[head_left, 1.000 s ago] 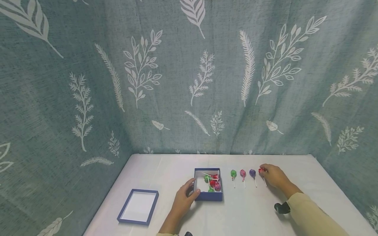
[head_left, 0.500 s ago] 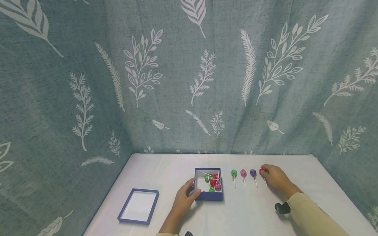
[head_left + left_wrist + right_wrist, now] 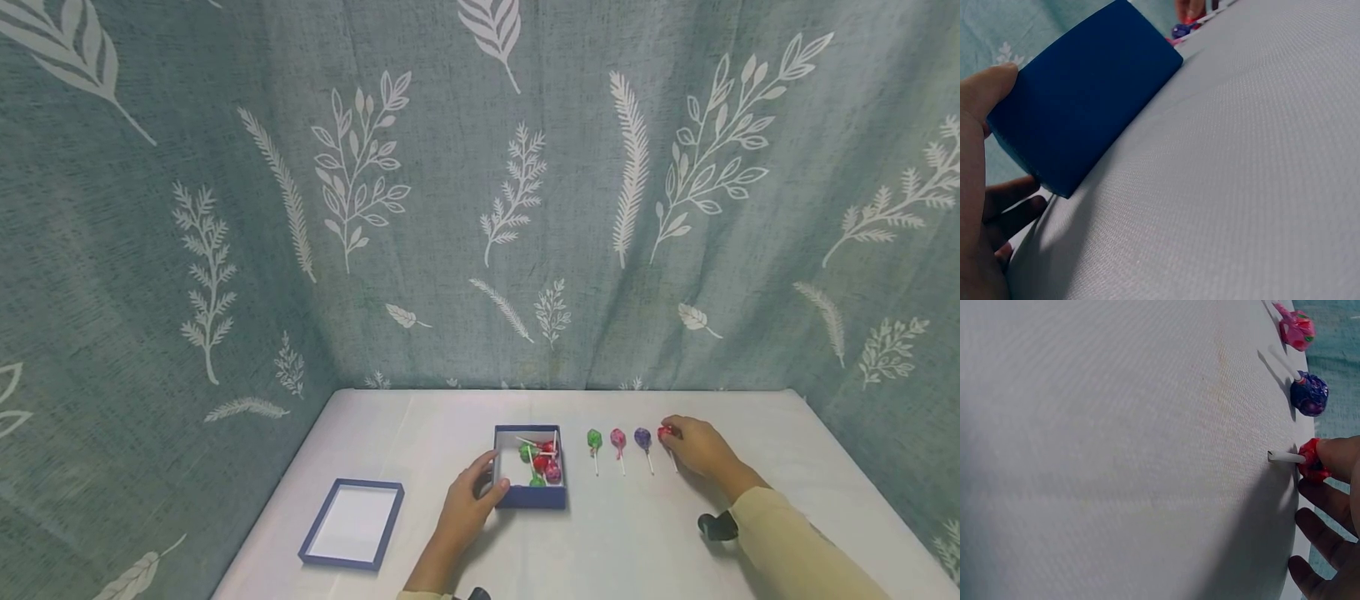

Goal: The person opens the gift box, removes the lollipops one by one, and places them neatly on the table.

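Note:
My right hand pinches the wrapped head of a red lollipop between thumb and fingers, its white stick pointing toward me over the table. To its left, in a row, lie a purple lollipop, a pink lollipop and a green lollipop. My left hand grips the near left corner of an open blue box, thumb at the front rim and fingers along the left side. In the left wrist view the thumb lies on the box's upper corner. Several red, green and pink lollipops are jumbled inside.
A blue-rimmed box lid lies inside up at the left of the white table. Behind the table and along its sides hangs a teal curtain with white leaf prints.

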The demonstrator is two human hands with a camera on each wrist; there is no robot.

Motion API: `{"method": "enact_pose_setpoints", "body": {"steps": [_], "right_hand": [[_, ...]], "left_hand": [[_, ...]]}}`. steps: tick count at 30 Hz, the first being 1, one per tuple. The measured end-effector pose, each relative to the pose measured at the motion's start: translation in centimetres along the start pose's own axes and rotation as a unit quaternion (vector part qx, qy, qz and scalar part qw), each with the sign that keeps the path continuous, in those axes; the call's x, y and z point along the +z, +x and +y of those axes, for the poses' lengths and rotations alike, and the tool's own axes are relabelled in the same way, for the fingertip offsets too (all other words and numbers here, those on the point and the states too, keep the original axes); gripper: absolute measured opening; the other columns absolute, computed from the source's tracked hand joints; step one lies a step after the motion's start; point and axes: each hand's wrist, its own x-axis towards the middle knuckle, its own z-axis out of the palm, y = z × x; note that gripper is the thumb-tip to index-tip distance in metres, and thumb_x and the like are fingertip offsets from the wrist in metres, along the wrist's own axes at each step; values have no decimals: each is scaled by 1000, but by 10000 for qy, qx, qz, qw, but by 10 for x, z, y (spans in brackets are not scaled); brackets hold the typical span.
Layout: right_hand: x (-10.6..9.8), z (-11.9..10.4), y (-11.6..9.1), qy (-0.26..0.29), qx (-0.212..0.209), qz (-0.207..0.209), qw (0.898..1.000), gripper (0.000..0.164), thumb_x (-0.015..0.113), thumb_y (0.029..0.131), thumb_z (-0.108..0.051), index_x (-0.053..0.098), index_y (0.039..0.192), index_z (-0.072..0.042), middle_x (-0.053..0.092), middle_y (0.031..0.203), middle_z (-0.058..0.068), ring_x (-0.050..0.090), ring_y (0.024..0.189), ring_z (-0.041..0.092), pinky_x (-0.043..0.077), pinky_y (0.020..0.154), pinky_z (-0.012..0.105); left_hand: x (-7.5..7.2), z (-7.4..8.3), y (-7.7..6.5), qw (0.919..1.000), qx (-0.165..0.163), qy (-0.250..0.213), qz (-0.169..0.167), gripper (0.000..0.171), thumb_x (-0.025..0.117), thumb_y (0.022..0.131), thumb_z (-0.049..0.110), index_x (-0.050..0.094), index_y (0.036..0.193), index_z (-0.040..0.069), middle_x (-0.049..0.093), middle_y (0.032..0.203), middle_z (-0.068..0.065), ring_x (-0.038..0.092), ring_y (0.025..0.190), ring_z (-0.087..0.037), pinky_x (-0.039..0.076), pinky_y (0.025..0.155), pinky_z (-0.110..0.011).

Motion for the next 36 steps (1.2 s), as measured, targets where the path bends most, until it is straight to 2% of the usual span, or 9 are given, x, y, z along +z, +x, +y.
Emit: {"method": "enact_pose_setpoints", "body": {"steps": [8,15,19,25,29,32,36], "right_hand": [[-3,3,-1,-75,-65,-34,9999,41,63,93,-17,57,124,9,56,125,31,46,122,51,35,102,62],[-2,7,-3,-81,-236,101,9996,39,63,91,-14,59,122,9,57,123,32,48,120,51,36,101,62],[0,6,-2,-50,-185,-19,9998,42,63,92,-17,57,126,8,58,123,29,48,120,50,36,102,62],[-9,-1,-3,10,-96,-207,9997,41,63,93,-16,56,126,6,64,109,22,55,109,46,42,94,63],[-11,-3,-2,-177,-84,-389,9991,41,64,93,-17,57,127,5,62,114,22,54,113,46,41,96,61],[-12,-5,-1,-439,-221,-425,9979,40,65,92,-17,59,126,3,63,116,21,52,116,46,40,97,62],[-15,-10,0,-788,-786,-171,9936,35,69,89,-15,63,120,1,66,105,15,59,104,40,46,91,58]], "left_hand": [[3,-1,1,10000,-48,47,7,57,64,91,48,50,142,25,58,134,-9,50,127,-34,31,107,-61],[3,0,1,9999,-77,109,-21,58,63,91,49,50,142,26,58,134,-8,49,127,-34,30,106,-62],[1,-1,1,9998,-142,119,61,56,64,91,48,51,141,26,60,132,-7,48,128,-34,27,107,-64],[2,-3,1,9999,-16,84,67,57,65,91,47,51,141,25,60,132,-10,47,128,-37,28,106,-65],[2,-3,1,9998,-131,93,89,57,65,90,48,51,141,26,60,132,-9,47,129,-36,28,106,-64],[2,-2,2,9995,-278,124,59,58,65,89,50,50,141,29,59,133,-7,46,130,-34,27,108,-63],[2,-1,2,9993,-341,111,41,59,65,89,51,50,141,29,58,134,-7,45,131,-34,27,108,-63]]}}
